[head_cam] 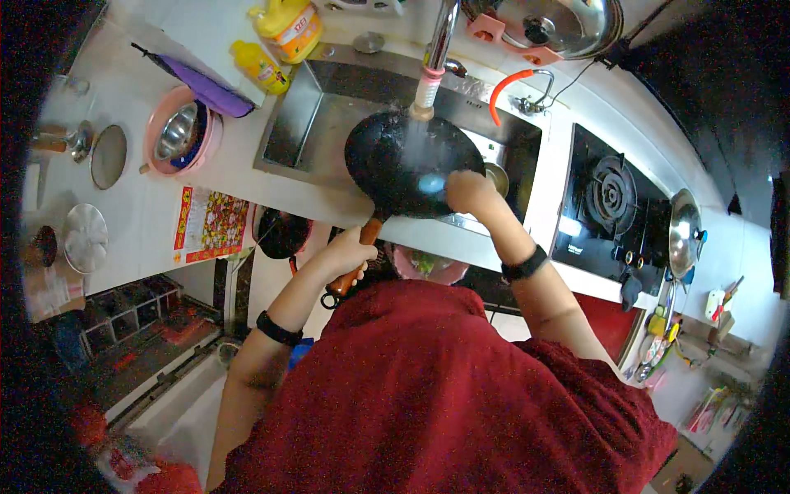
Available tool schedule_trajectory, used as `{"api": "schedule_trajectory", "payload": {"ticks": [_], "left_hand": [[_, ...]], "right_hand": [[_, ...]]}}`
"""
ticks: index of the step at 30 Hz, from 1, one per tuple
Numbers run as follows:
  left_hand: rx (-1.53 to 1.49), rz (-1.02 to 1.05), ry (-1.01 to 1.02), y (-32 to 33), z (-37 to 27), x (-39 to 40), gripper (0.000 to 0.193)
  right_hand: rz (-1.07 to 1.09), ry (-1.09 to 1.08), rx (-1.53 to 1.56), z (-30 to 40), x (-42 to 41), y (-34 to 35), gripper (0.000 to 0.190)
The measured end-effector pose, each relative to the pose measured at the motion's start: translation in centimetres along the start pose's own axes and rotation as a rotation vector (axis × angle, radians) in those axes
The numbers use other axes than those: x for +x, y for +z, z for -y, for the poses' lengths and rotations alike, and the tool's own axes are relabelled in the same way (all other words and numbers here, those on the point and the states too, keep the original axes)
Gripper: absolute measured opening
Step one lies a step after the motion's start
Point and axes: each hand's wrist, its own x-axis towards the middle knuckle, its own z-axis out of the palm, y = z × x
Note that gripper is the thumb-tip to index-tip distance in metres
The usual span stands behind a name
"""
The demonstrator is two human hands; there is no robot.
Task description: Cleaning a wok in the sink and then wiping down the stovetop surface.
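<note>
A black wok (395,151) is held over the stainless-steel sink (345,105). My left hand (345,256) grips its brown wooden handle (371,231), which has a hanging ring at the end. Water runs from the faucet (426,92) into the wok. My right hand (472,191) is curled at the wok's right side, overlapping its rim. Beside those fingers, a pale blue patch shows on the wok's inner surface; whether it is a cloth or a reflection is unclear. What the right hand holds, if anything, is hidden.
Yellow detergent bottles (290,31) stand behind the sink's left end. A pink basin (185,133) holding a metal bowl sits on the left counter. To the right is a gas stove (608,197). An orange-tipped tap (512,86) rises behind the sink.
</note>
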Motion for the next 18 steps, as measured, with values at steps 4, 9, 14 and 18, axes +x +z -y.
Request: {"api": "schedule_trajectory", "payload": {"ticks": [4, 9, 14, 18], "left_hand": [[0.001, 0.064, -0.024, 0.0, -0.1, 0.5, 0.028], [0.028, 0.053, -0.027, -0.3, 1.6, 2.3, 0.049], [-0.004, 0.043, -0.012, -0.6, 0.3, 0.8, 0.035], [0.072, 0.028, 0.101, -0.4, 0.9, 1.4, 0.024]], "right_hand": [[-0.028, -0.233, 0.133, 1.5, 1.2, 2.4, 0.028], [-0.142, 0.129, 0.109, 0.1, 5.8, 3.1, 0.025], [0.065, -0.113, -0.117, -0.4, -1.5, 0.1, 0.024], [-0.042, -0.202, 0.099, 0.9, 0.8, 3.8, 0.026]]}}
